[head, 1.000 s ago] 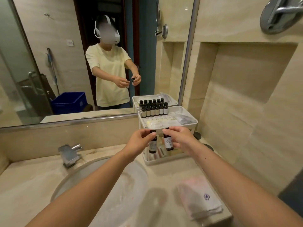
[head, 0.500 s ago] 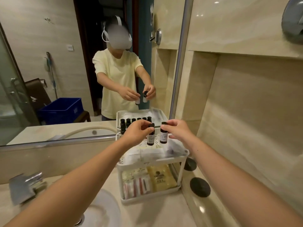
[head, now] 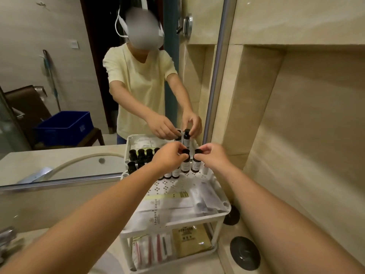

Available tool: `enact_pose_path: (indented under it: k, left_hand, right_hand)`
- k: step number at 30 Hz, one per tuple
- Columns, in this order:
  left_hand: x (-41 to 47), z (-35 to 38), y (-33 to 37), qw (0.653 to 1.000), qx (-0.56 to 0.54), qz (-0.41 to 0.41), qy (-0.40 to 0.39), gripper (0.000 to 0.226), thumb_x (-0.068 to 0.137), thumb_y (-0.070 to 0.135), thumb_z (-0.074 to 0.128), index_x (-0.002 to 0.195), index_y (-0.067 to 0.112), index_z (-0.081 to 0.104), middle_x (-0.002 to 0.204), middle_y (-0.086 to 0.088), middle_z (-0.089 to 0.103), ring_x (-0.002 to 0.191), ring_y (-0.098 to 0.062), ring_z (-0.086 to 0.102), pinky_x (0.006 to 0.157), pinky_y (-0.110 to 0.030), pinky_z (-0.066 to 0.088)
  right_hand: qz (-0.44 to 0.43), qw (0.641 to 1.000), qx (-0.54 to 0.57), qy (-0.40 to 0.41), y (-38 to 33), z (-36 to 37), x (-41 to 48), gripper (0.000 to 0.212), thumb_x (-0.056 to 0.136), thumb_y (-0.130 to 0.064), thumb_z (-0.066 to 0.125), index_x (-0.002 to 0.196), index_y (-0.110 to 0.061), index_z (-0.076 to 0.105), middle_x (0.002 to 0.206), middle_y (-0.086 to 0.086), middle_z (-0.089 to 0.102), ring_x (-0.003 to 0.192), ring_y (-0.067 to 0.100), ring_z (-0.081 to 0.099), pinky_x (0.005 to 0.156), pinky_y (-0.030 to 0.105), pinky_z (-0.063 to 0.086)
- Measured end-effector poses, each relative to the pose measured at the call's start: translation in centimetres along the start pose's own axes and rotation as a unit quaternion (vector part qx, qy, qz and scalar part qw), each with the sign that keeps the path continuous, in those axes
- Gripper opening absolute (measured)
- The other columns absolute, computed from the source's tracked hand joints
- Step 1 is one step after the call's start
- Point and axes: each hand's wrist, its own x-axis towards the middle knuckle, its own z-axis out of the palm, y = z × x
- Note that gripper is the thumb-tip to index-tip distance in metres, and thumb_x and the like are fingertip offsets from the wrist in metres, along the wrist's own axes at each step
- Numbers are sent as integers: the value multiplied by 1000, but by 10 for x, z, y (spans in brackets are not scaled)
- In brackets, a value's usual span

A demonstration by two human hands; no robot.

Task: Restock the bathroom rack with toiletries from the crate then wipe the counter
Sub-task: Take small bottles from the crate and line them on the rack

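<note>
A white two-tier rack [head: 224, 211] stands on the counter against the mirror. Its top tier holds white sachets at the front and a row of small dark bottles [head: 171, 174] at the back. My left hand [head: 169, 158] pinches one small dark bottle with a white label [head: 185, 165] by its cap. My right hand [head: 212, 157] holds a second such bottle [head: 196, 164] the same way. Both bottles hang just above the back right corner of the top tier, beside the row. The lower tier carries toothbrush packets [head: 152, 252] and a tan sachet [head: 190, 240].
The mirror [head: 59, 76] reflects a person in a yellow shirt and a blue crate [head: 65, 125] on a chair behind me. A tap [head: 6, 240] and basin lie at the lower left. Two black round discs [head: 245, 253] sit on the counter right of the rack, close to the tiled wall.
Both hands have carried their bottles up and back from in front of the rack to the rear right corner of the top tier. The view has moved closer to the rack.
</note>
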Motion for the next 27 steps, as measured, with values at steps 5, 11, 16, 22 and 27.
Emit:
enact_pose_path:
  k: [5,11,16,22,27]
  left_hand:
    - [11,12,-6,998,65,26,10,24,90,30,63,112,23,66,105,4,70,95,-16,65,81,-38,54]
    - [16,23,-16,992,118,36,27,27,90,34,64,116,27,66,113,2,61,95,-19,63,78,-38,54]
    - [15,29,-21,980,185,46,57,31,89,40,63,119,32,65,108,3,55,91,-17,59,69,-31,49]
    - [16,30,-22,968,232,52,78,33,89,45,61,119,32,66,106,3,58,89,-18,60,63,-30,45]
    - [14,28,-24,964,245,54,87,34,89,44,61,121,32,65,106,2,59,90,-19,61,66,-31,47]
  right_hand:
    - [-15,998,-55,-4,11,11,16,22,77,-17,80,75,-31,63,81,-9,69,80,12,66,74,31,56]
    - [-31,993,-115,0,22,23,25,16,77,-17,79,79,-27,67,83,-5,69,82,16,66,76,33,54]
    - [-19,991,-133,2,26,28,28,10,80,-18,77,88,-22,72,86,-4,70,84,17,65,77,33,54]
    - [-25,990,-139,11,29,32,30,19,82,-19,75,101,-21,73,95,-3,71,89,17,64,79,33,53]
    - [-25,990,-141,15,32,34,28,34,81,-18,75,115,-20,69,105,-2,70,97,18,65,82,32,53]
